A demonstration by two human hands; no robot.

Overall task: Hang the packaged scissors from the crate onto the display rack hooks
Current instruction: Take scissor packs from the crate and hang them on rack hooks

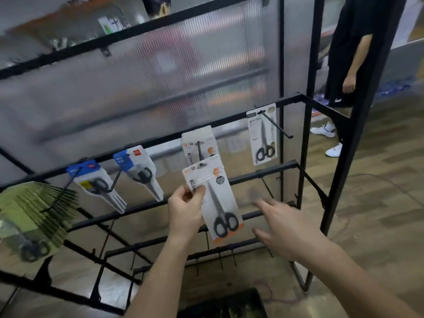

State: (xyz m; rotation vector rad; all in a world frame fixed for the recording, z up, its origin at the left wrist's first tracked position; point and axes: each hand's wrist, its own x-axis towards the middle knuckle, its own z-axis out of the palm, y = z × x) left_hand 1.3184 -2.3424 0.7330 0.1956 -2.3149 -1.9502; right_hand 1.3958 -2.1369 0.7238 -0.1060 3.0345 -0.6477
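A big black rack [281, 53] fills most of the view. It has a see-through ribbed panel [160, 76] behind its bars. The floor [378, 203] under it is wood. A person [344, 53] in black clothes and white shoes stands far back on the right, behind the rack.

Low down, at the bottom edge, is the dark crate [229, 304]. It is blurry, so what is in it cannot be told.

On the far left a thick bunch of green packs [34, 210] hangs on one hook. Next to them, blue packs [96, 182] hang in two bunches on two hooks. In the middle hang some white packs [195, 143] with orange spots. On the right a lone pack [263, 136] hangs at the back of a long hook, well apart from the rest.

The left hand [183, 210] pinches a pack [220, 203] of black scissors by its left edge, thumb on the front. This pack is held up just in front of the white packs. Its top hole is right at the tip of their hook [199, 150]. It cannot be told if it is on the hook.

The right hand [282, 226] is to the right of the pack, not touching it. Its fingers are spread out and it holds nothing.
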